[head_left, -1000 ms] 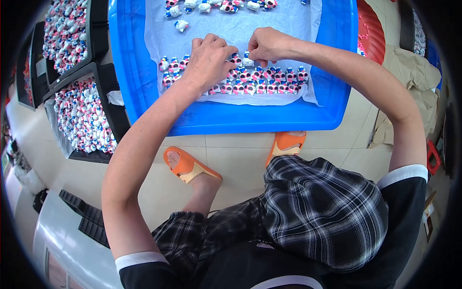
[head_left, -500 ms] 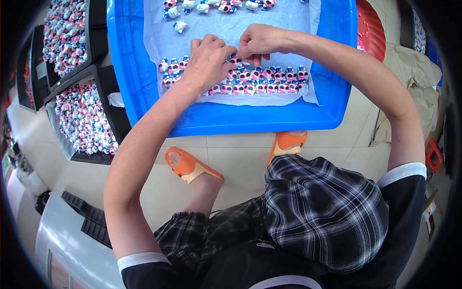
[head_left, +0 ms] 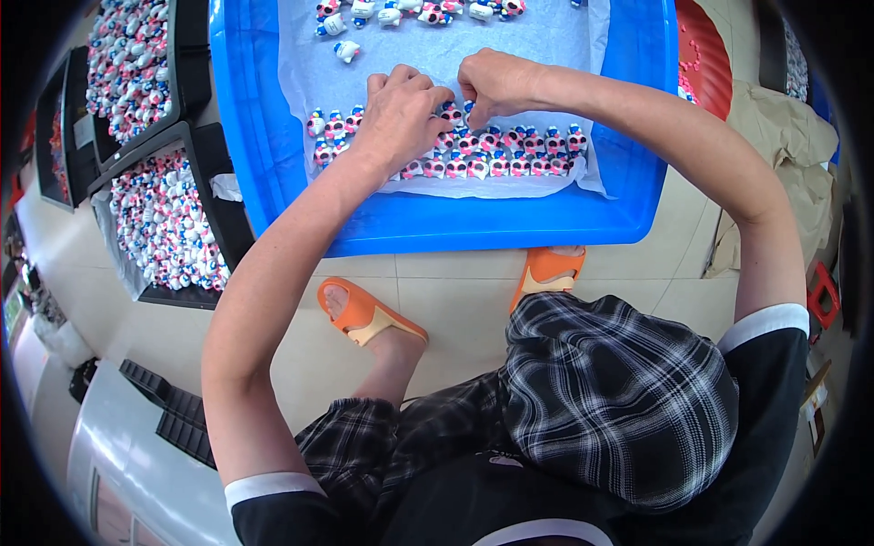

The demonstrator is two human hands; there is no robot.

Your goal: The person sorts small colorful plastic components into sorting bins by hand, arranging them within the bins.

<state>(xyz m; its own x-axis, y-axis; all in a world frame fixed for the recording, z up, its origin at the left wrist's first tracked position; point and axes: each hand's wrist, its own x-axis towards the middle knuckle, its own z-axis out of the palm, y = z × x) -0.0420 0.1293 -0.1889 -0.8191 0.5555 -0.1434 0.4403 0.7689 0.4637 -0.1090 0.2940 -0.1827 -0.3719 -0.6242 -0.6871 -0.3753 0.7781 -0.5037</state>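
Note:
Small white figurines (head_left: 498, 165) with pink and blue parts stand in close rows on a white paper sheet (head_left: 410, 64), which lines a blue tray (head_left: 419, 232). My left hand (head_left: 401, 114) reaches over the left part of the rows, covering some of them. Its thumb and index finger close around one figurine (head_left: 449, 113) at the far row's end. Beside it, my right hand (head_left: 496, 84) is curled, fingertips pinched at the blue top of another figurine (head_left: 469, 107); the fingers hide most of that one.
More figurines lie loosely at the tray's far side, with a single figurine (head_left: 346, 51) apart from them. Black crates (head_left: 205, 182) heaped with figurines stand at left. At right are a red basin (head_left: 715, 55) with pink pieces and brown paper (head_left: 787, 182).
My right hand's fingers have drawn in from a more stretched pose and now pinch lower, near the figurine row. My left hand stays almost in place. The whole view has shifted slightly.

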